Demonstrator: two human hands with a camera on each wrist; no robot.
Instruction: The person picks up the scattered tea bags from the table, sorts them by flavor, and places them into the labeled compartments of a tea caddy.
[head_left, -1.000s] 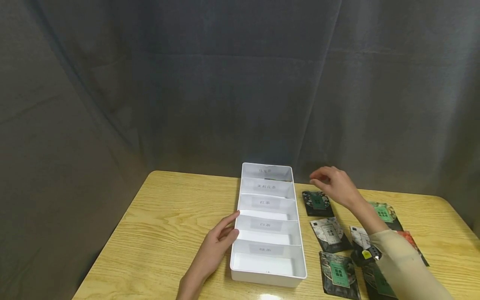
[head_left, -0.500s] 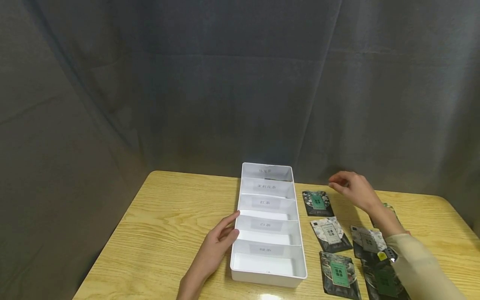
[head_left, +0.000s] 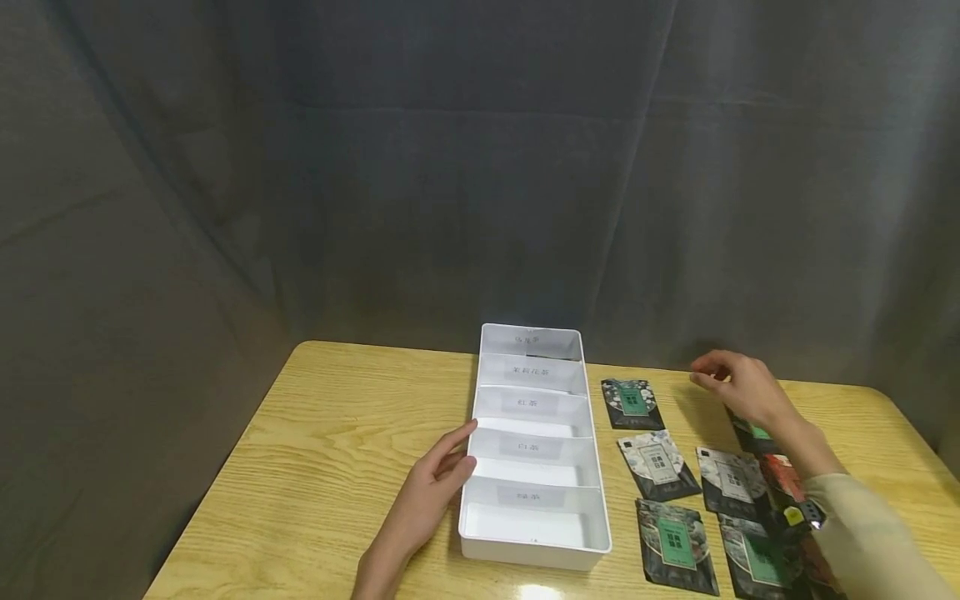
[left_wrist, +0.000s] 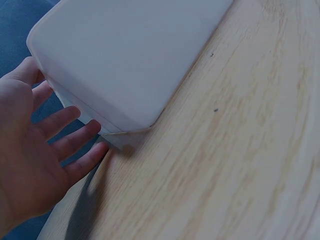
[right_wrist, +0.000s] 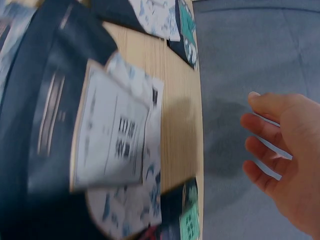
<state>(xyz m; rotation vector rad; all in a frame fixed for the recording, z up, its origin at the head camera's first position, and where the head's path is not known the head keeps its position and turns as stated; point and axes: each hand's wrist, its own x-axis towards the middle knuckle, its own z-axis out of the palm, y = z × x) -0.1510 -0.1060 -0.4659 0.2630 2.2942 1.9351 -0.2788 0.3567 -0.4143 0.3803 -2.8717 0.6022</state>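
A long white box (head_left: 525, 552) with several labelled compartments lies lengthwise on the table. My left hand (head_left: 420, 504) rests at its left side, fingertips on the wall; the left wrist view shows those fingers (left_wrist: 65, 120) spread along the box. My right hand (head_left: 746, 390) hovers over the back right of the table, fingers loosely bent, holding nothing. Under it and nearer lie flat tea sachets: a dark floral one (head_left: 633, 404), white-and-black ones (head_left: 660, 467), green-labelled ones (head_left: 677, 546) and a red one (head_left: 786, 477). The right sleeve hides part of the right row.
The wooden table (head_left: 352, 425) ends at a grey curtain (head_left: 450, 208) behind and on the left. In the right wrist view a white-labelled sachet (right_wrist: 112, 130) fills the near left. A thin edge of something dark shows in the box's far compartment.
My right hand has moved rightward, away from the box and past the back dark sachet, uncovering more of the right row. The left hand stays at the box.
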